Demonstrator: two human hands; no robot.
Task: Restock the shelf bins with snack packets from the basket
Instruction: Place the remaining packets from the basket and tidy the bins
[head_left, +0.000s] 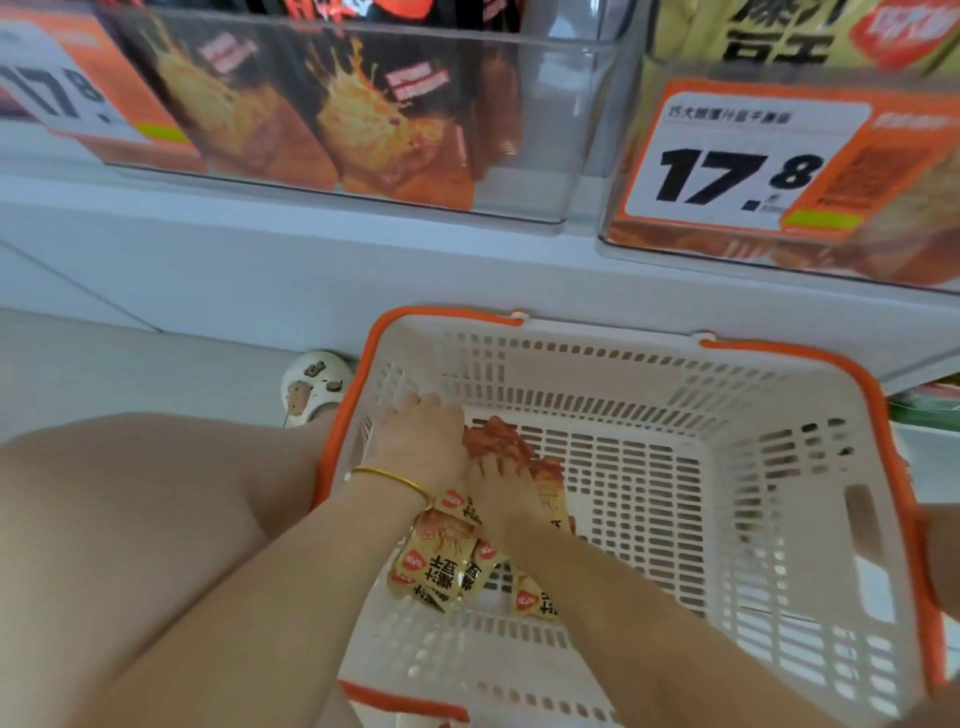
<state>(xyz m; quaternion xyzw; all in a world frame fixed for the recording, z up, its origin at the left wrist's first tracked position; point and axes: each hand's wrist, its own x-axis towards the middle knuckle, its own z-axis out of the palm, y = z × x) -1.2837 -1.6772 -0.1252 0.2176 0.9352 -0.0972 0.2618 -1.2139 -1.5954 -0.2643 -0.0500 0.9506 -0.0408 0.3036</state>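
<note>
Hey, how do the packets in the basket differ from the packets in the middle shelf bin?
The basket packets are yellow and lie in a loose heap; the bin packets are dark brown and orange and stand upright side by side. The basket packets sit in a slotted white basket; the bin packets sit in a clear bin. Both show an orange food picture.

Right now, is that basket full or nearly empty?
Nearly empty: the basket holds only a small pile of snack packets under the left hand and right hand; most of its slotted floor is bare.
</note>
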